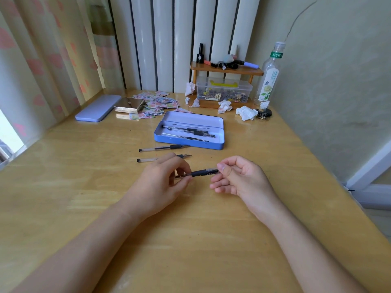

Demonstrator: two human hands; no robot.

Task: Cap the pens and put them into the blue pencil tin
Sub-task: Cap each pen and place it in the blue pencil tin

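Above the wooden desk, both my hands hold one black gel pen (201,172) level. My left hand (163,182) pinches its barrel. My right hand (239,176) grips the clear cap at the tip end between thumb and forefinger. Two more uncapped pens lie just beyond my hands: one (163,148) close to the tin, the other (148,159) partly hidden behind my left hand. The open blue pencil tin (188,143) stands behind them with several pens (188,132) inside.
The tin's lid (97,107) lies at the back left, beside a heap of stickers (156,104) and a small box. A wooden shelf (224,69), a clear box of clips (224,90), crumpled tissues (246,113) and a bottle (267,79) stand at the back right.
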